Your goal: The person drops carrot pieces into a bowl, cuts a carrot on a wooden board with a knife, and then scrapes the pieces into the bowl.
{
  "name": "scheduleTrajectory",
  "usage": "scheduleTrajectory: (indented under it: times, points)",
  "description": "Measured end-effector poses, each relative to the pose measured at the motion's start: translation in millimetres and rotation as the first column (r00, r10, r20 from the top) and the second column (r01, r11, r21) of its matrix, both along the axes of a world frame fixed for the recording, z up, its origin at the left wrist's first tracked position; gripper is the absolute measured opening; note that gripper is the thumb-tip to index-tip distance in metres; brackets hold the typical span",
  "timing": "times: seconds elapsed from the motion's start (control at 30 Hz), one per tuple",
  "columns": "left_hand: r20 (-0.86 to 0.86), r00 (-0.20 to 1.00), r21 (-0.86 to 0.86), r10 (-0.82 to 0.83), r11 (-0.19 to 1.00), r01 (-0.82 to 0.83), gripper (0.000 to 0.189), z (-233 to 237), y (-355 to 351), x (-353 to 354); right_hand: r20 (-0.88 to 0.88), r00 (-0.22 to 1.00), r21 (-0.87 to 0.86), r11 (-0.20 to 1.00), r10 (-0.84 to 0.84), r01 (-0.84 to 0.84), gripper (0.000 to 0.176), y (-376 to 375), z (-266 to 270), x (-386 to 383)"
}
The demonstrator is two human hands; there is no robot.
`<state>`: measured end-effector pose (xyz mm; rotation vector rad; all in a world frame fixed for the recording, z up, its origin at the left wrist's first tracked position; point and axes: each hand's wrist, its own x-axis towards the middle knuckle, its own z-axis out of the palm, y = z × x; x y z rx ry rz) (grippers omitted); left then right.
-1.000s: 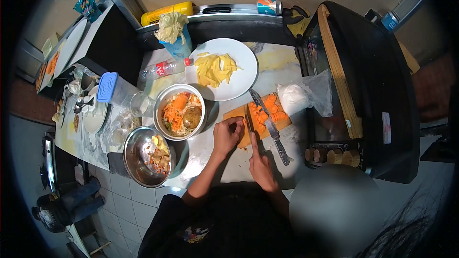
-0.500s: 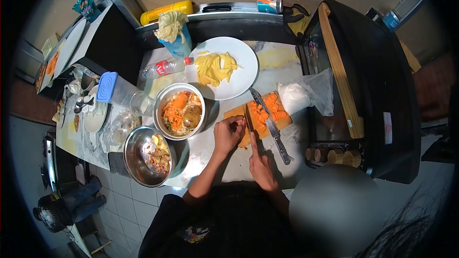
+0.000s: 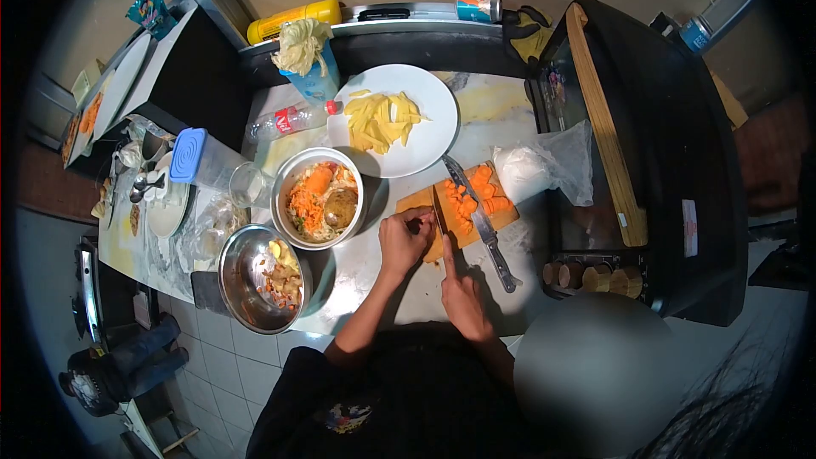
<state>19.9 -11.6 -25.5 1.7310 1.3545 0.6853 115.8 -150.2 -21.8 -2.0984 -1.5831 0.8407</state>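
My right hand [image 3: 465,304] is closed round a knife [image 3: 439,211], index finger stretched along its back. The blade points away from me over the left part of the wooden cutting board [image 3: 413,201]. Just left of the blade, my left hand [image 3: 405,242] pinches a small carrot piece, mostly hidden by the fingers. Chopped carrot pieces [image 3: 463,206] lie on the board to the right of the blade. Across them rests a second, larger knife [image 3: 482,225], its dark handle over the board's near edge.
Beyond the board stands a white plate [image 3: 438,110] of yellow strips [image 3: 382,121]. To the left are a pot [image 3: 278,204] with shredded vegetables and a potato, and a steel bowl [image 3: 242,289] of peelings. A bag of white powder [image 3: 523,172] and a black oven [image 3: 680,161] are at right.
Both hands stay nearly in place at the board. The knife in my right hand has shifted very slightly left; the rest of the view looks almost the same.
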Motion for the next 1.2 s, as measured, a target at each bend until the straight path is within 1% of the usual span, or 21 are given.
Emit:
scheduleTrajectory:
  times: [0.07,0.13,0.2,0.27,0.33,0.4,0.47,0.5,0.57,0.6,0.67,0.8,0.87,0.9,0.93,0.97,1.0,1.07,1.17,1.2]
  points:
    - [0.000,1.000,-0.013,0.001,1.000,-0.001,0.020,-3.4,-0.1,-0.1,0.017,1.000,-0.007,1.000,0.009,-0.009,0.091,1.4,4.0,-0.3]
    - [0.059,0.998,0.094,0.023,0.995,-0.028,0.019,-12.7,-0.3,-0.4,0.043,0.999,-0.024,1.000,0.018,-0.017,0.092,1.2,6.5,-0.7]
    - [0.069,0.997,0.094,0.030,0.995,-0.036,0.019,-16.3,-0.8,-0.8,0.065,0.997,-0.042,0.999,0.028,-0.025,0.093,0.7,5.7,-3.0]
    - [0.080,0.996,0.093,0.033,0.995,-0.041,0.019,-14.6,-1.4,-0.8,0.181,0.983,-0.029,0.999,0.032,-0.028,0.094,-0.2,3.2,-7.4]
    - [-0.007,1.000,0.041,0.001,0.999,0.000,0.020,-9.1,0.4,-1.8,0.183,0.983,-0.050,0.999,0.023,-0.014,0.095,2.5,4.4,-12.8]
    - [-0.006,1.000,0.028,0.007,1.000,-0.007,0.020,-4.0,0.4,-1.0,0.183,0.983,-0.072,0.997,0.021,-0.008,0.096,4.7,10.2,-13.4]
    - [-0.004,1.000,0.014,0.006,1.000,-0.006,0.020,-3.8,-0.6,-1.5,0.096,0.995,-0.145,0.989,0.015,-0.001,0.097,9.5,24.3,-8.6]
    - [0.007,1.000,0.018,0.004,1.000,-0.004,0.019,-5.4,-0.2,-1.4,0.099,0.995,-0.144,0.990,0.011,0.004,0.097,9.9,25.4,-6.0]
    - [0.021,1.000,0.024,0.001,1.000,-0.001,0.019,-7.5,-0.1,0.0,0.056,0.998,-0.251,0.968,0.021,-0.006,0.098,10.0,26.9,-1.3]
    - [0.021,1.000,0.020,0.003,1.000,-0.004,0.019,-8.0,-0.3,-0.2,0.058,0.998,-0.249,0.969,0.021,-0.006,0.098,8.3,23.6,-0.6]
    - [0.022,1.000,0.019,0.011,1.000,-0.011,0.019,-8.6,0.1,-0.9,-0.072,0.997,-0.203,0.979,-0.036,0.021,0.096,4.4,15.9,-1.3]
    - [0.022,1.000,0.017,0.005,1.000,-0.006,0.019,-9.6,0.1,-1.5,-0.129,0.989,-0.187,0.981,-0.073,0.048,0.093,1.0,9.5,-0.4]
    - [0.034,0.999,0.015,0.003,1.000,-0.004,0.019,-12.6,-0.6,-1.5,-0.202,0.978,0.060,0.996,-0.050,0.063,0.092,1.9,2.4,1.9]
    - [0.051,0.999,0.052,0.013,0.999,-0.016,0.018,-16.3,-0.4,-1.4,-0.202,0.978,0.061,0.996,-0.053,0.067,0.092,0.4,1.0,3.6]
    - [0.069,0.997,0.089,0.022,0.996,-0.028,0.017,-16.5,0.0,-0.9,-0.188,0.979,-0.064,0.996,-0.072,0.061,0.092,3.9,13.3,5.3]
    - [0.070,0.997,0.089,0.018,0.996,-0.024,0.017,-16.4,-0.4,-0.7,-0.173,0.981,-0.189,0.981,-0.088,0.055,0.091,6.0,21.9,6.3]
    - [0.071,0.997,0.083,0.020,0.996,-0.026,0.017,-15.7,-0.5,-0.7,-0.173,0.981,-0.188,0.980,-0.091,0.058,0.091,7.1,24.9,5.9]
    - [0.070,0.997,0.075,0.023,0.997,-0.028,0.018,-16.0,-0.5,-1.2,-0.069,0.995,-0.224,0.973,-0.079,0.061,0.091,9.3,28.0,2.1]
    - [0.068,0.998,0.090,0.018,0.996,-0.024,0.018,-15.6,-0.5,-1.3,-0.048,0.996,-0.254,0.966,-0.069,0.054,0.091,15.1,28.0,-0.2]
    - [0.043,0.999,0.050,0.009,0.999,-0.012,0.018,-13.2,-1.0,-1.9,-0.049,0.997,-0.253,0.966,-0.067,0.052,0.091,15.6,27.9,-0.3]
